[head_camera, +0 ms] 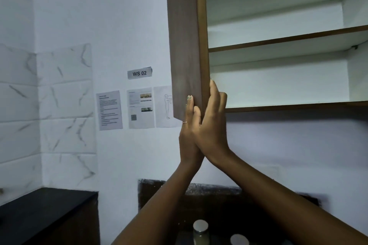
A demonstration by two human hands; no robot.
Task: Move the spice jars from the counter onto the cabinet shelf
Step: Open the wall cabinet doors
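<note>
Two spice jars with silver lids stand on the dark counter at the bottom edge, one (200,227) between my forearms and another (239,240) partly cut off. Above, the brown cabinet door (186,45) is swung open, edge-on to me. My left hand (189,135) lies flat with straight fingers against the door's outer face at its lower corner. Pressed against the door's inner side, my right hand (214,123) also has straight fingers. The white cabinet shelves (288,104) hold nothing that I can see.
A "WS 02" label (139,73) and several printed sheets (141,108) hang on the wall left of the door. A black counter (43,215) runs along the left under marble-patterned tiles. A higher shelf (288,40) sits above the lowest one.
</note>
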